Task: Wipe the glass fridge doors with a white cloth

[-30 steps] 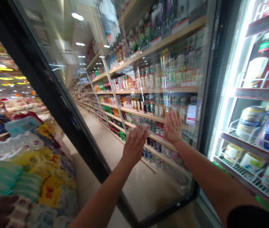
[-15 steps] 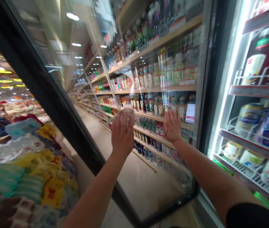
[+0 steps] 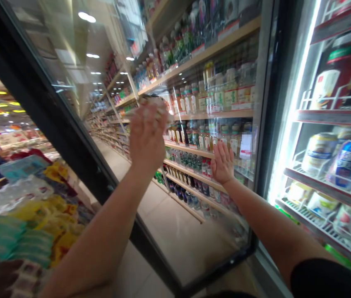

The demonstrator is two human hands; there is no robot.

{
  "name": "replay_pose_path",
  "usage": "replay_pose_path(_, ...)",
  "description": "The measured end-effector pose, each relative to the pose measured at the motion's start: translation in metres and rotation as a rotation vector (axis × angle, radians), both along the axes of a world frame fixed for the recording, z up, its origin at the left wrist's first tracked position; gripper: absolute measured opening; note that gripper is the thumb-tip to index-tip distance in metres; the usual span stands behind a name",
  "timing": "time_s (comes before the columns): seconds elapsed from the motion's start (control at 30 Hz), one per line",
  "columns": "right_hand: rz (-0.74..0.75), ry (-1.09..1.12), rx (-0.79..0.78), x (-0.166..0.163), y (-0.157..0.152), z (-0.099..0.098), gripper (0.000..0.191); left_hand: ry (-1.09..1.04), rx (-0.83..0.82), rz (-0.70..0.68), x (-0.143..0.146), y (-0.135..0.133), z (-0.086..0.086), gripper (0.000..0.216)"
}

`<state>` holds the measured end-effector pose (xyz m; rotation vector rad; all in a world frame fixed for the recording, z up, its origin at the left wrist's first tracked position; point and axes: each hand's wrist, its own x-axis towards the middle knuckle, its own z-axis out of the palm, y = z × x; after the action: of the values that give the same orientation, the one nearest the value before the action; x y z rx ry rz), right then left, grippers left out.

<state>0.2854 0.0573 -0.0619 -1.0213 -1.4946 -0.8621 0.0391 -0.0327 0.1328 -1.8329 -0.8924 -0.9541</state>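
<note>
The glass door [image 3: 194, 231] of a lit drinks cooler stands swung open in front of me, and store shelves show through it. My left hand [image 3: 147, 136] is raised against the glass with a pale, blurred cloth [image 3: 154, 106] under its fingers. My right hand [image 3: 223, 164] lies flat on the glass lower and to the right, fingers spread, with nothing in it. Both forearms reach up from the bottom of the view.
The cooler's wire shelves [image 3: 327, 188] with cans and bottles are at the right. The door's black frame [image 3: 48, 111] runs diagonally across the left. Behind it lies a bin of bagged goods [image 3: 23, 215]. A long aisle of drink shelves [image 3: 194, 116] shows through the glass.
My left hand with the cloth has moved up and to the left across the glass. My right hand has stayed flat in about the same spot.
</note>
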Motion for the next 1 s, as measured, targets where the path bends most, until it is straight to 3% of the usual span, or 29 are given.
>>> replay_pose_path(0.07,0.005,-0.008,0.036,0.000,0.000,0.001,0.062,0.143,-0.071,-0.011,0.009,0.004,-0.014,0.049)
replay_pose_path(0.1,0.007,-0.012,0.050,0.000,0.000,0.001,0.063,0.160,-0.068,0.004,0.007,0.005,-0.012,0.049)
replay_pose_path(0.23,0.021,-0.015,0.065,-0.002,0.001,0.002,0.064,-0.074,0.099,0.136,-0.028,0.003,0.037,0.054)
replay_pose_path(0.3,0.036,-0.008,0.063,-0.003,0.002,0.001,0.064,-0.159,0.155,0.193,-0.040,0.001,0.050,0.057)
replay_pose_path(0.37,0.044,-0.002,0.062,-0.003,0.001,0.001,0.064,-0.155,0.160,0.206,-0.037,0.002,0.031,0.057)
replay_pose_path(0.43,0.043,0.003,0.059,-0.004,0.002,0.001,0.064,-0.034,0.134,0.142,-0.023,0.004,-0.014,0.058)
replay_pose_path(0.5,0.030,0.005,0.054,-0.004,0.002,0.001,0.063,0.244,0.067,0.028,-0.009,0.004,-0.064,0.063)
replay_pose_path(0.57,0.015,0.001,0.056,-0.004,0.003,0.001,0.063,0.442,0.031,-0.020,-0.004,0.003,-0.092,0.066)
replay_pose_path(0.63,0.009,-0.007,0.065,-0.003,0.003,0.002,0.063,0.407,0.029,0.032,-0.011,0.000,-0.090,0.064)
replay_pose_path(0.73,0.018,-0.010,0.072,-0.003,0.004,0.002,0.063,0.148,0.087,0.131,-0.027,-0.002,-0.061,0.064)
replay_pose_path(0.8,0.024,-0.007,0.067,-0.004,0.004,0.002,0.063,-0.006,0.140,0.168,-0.029,-0.001,-0.057,0.065)
replay_pose_path(0.9,0.022,-0.004,0.053,-0.004,0.004,0.002,0.063,0.009,0.162,0.151,-0.019,0.000,-0.097,0.068)
replay_pose_path(1.0,0.003,-0.012,0.044,-0.004,0.004,0.002,0.063,0.398,0.048,0.003,-0.010,0.001,-0.142,0.068)
